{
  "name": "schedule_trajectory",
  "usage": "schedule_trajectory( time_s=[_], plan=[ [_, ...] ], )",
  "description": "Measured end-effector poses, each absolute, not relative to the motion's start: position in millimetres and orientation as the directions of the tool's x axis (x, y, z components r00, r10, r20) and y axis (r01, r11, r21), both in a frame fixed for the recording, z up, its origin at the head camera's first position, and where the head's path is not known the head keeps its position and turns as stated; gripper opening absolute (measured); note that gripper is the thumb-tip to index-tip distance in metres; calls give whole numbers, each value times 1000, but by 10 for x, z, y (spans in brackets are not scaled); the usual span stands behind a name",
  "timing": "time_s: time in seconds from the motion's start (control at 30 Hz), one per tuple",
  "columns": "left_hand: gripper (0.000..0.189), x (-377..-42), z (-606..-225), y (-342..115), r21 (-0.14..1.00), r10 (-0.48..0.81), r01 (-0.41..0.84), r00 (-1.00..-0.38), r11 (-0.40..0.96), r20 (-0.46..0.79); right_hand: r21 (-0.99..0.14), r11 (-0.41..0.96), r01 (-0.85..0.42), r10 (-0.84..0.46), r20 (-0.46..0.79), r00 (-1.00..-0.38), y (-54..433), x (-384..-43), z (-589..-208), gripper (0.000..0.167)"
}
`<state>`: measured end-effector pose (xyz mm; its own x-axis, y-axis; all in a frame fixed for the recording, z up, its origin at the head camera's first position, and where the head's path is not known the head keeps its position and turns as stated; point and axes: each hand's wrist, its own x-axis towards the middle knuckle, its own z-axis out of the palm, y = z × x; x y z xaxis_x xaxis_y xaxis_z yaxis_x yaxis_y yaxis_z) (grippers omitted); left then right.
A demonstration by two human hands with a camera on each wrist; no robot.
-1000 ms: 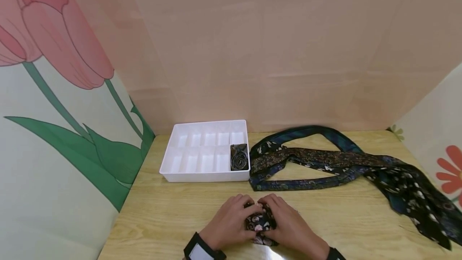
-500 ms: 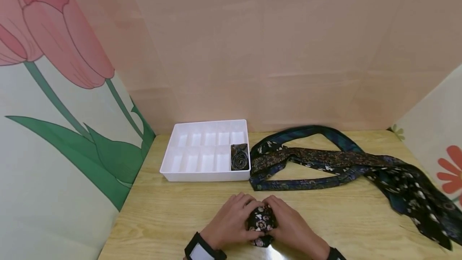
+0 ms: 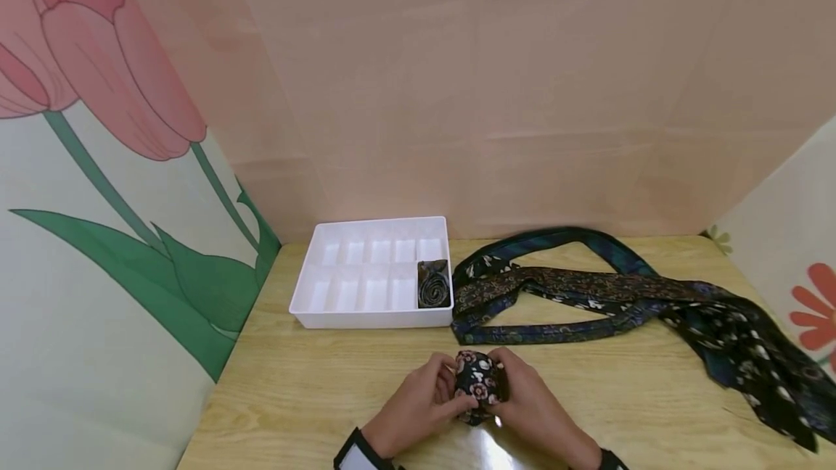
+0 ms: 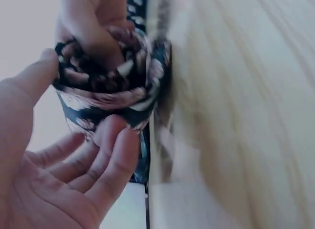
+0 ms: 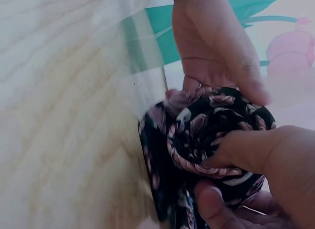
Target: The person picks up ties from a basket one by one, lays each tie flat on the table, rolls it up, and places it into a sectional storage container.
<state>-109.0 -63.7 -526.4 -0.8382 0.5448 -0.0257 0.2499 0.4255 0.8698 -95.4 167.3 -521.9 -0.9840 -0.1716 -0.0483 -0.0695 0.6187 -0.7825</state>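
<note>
A black floral necktie [image 3: 475, 383], wound into a roll, stands between both hands at the near middle of the table. My left hand [image 3: 424, 401] grips its left side, thumb on the near side. From the right, my right hand [image 3: 527, 397] pinches the roll; in the right wrist view its thumb [image 5: 241, 150] reaches into the coil while its fingers lie outside. A short length of the tie hangs out flat from the roll [image 5: 226, 115] along the wood. The left wrist view shows the left fingertips [image 4: 110, 128] against the roll's outer wall.
Behind the hands stands a white compartment tray [image 3: 366, 319], with a dark rolled necktie [image 3: 434, 285] in its front right compartment. Several loose dark patterned neckties [image 3: 588, 285] sprawl from the tray's right side to the table's right edge. A plain backdrop [image 3: 522, 129] rises behind the table.
The rolled necktie has turned and shifted slightly away from the body, showing more of its floral outside. The left fingers have slid off its top to its left side.
</note>
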Motion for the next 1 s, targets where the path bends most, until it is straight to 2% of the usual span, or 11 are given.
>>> schedule_trajectory(
  time_s=[0.2,0.5,0.6,0.7,0.8,0.9,1.0],
  plan=[
    [59,-1116,-5231,-586,938,505,60,-854,342,-130,-736,660,-148,-142,71,-987,1669,-954,-5147,68],
    [75,-1168,-5212,-513,966,456,-36,-876,257,-154,-704,644,-300,-216,208,-954,1612,-922,-5108,73],
    [75,-1186,-5225,-499,975,448,-82,-878,208,-170,-680,633,-370,-252,271,-929,1606,-913,-5128,75],
    [71,-1202,-5231,-497,982,448,-106,-878,154,-166,-660,620,-423,-286,312,-906,1617,-911,-5147,76],
    [69,-1217,-5249,-510,985,442,-107,-884,132,-155,-658,603,-451,-339,300,-892,1636,-915,-5155,79],
    [72,-1232,-5273,-527,983,430,-87,-890,162,-150,-649,599,-469,-406,259,-876,1656,-922,-5150,82],
    [76,-1241,-5290,-541,974,404,-56,-904,220,-143,-591,624,-512,-450,264,-853,1683,-939,-5153,92]
  ],
)
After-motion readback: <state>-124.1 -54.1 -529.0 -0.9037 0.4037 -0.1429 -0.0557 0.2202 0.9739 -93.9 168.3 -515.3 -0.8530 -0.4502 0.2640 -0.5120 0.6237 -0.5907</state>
